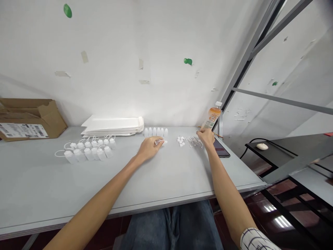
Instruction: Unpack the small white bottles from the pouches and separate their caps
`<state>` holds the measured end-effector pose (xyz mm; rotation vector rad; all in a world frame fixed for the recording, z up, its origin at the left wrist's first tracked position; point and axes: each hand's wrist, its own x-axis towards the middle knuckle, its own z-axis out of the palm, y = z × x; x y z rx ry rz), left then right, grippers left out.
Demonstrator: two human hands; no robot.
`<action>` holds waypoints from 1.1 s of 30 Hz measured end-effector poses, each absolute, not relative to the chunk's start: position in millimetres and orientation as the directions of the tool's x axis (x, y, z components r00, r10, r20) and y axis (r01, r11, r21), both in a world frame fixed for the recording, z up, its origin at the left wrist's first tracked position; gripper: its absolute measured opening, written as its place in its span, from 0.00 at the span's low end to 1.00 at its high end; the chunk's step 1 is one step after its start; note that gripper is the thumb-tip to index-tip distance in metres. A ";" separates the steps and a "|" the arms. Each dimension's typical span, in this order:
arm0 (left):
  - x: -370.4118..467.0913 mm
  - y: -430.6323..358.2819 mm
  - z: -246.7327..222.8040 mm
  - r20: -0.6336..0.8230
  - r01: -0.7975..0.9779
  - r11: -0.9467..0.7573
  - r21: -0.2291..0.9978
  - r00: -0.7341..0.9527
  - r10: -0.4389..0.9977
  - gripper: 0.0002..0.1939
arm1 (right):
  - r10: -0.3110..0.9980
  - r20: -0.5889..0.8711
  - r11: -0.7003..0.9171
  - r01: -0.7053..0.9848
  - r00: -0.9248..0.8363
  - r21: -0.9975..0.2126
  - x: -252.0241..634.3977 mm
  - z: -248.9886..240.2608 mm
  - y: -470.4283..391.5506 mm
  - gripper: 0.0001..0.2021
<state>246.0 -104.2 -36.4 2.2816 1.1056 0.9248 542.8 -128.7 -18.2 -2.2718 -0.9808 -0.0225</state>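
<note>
My left hand (151,147) is closed round a small white bottle (160,141), just in front of a row of several white bottles (156,132). My right hand (206,136) has its fingers pinched together beside the orange-labelled drink bottle (213,114); what they hold, if anything, is too small to make out. Between my hands lie a little heap of white caps (180,140) and a tangle of white loops (192,141). Several white bottles with loops (88,153) stand in two rows on the left.
An open cardboard box (53,119) sits at the far left. White flat packs (114,125) are stacked against the wall. A dark phone or tablet (221,149) lies right of my right hand. The grey table's front edge (166,202) runs before my legs.
</note>
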 end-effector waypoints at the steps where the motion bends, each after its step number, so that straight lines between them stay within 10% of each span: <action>1: 246.6 -105.0 -36.9 0.377 0.513 -0.588 0.625 0.461 0.803 0.18 | 0.660 0.275 -0.463 0.666 0.699 -0.585 538.9 -17.4 -127.5 0.11; 11: 249.3 -106.5 -36.9 0.315 0.456 -0.506 0.732 0.431 0.845 0.20 | 0.947 0.288 0.161 0.562 0.145 -0.811 445.7 -19.3 -128.3 0.21; 23: 250.6 -108.3 -40.1 0.274 0.287 -0.409 0.866 0.411 0.869 0.22 | 0.979 0.203 0.197 0.160 0.023 -0.967 431.4 -15.7 -131.9 0.15; 33: 243.1 -99.6 -38.3 0.289 0.537 -0.467 0.702 0.384 0.877 0.16 | 0.833 0.411 -0.015 0.758 0.370 -0.652 473.4 -6.2 -111.1 0.06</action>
